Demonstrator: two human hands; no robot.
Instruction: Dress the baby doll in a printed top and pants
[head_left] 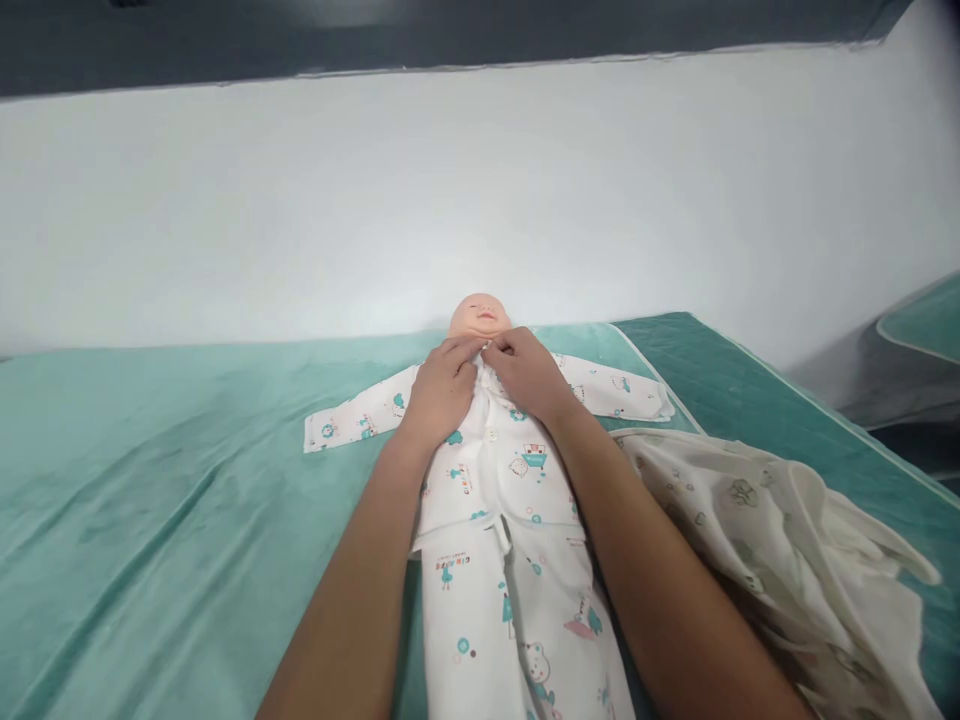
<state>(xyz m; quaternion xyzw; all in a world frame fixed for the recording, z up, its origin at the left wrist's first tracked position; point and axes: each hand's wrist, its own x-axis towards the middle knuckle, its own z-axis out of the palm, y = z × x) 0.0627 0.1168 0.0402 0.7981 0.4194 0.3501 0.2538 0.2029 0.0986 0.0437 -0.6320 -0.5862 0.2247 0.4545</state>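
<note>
A baby doll (480,314) lies on its back with its head by the wall, dressed in a white printed shirt (465,470) and matching trousers (472,630). The sleeves spread out to both sides. At the collar, just below the doll's chin, my left hand (448,385) and my right hand (525,370) meet with fingertips pinched on the shirt's front edges. A small bit of white shows between the fingers; whether it is a button I cannot tell. Lower on the front, a round button (491,435) is visible.
A teal sheet (187,500) with wrinkles covers the bed, and a darker green cover (750,400) lies to the right. A crumpled cream printed cloth (780,540) rests beside my right forearm. Behind the doll stands a white wall (480,180).
</note>
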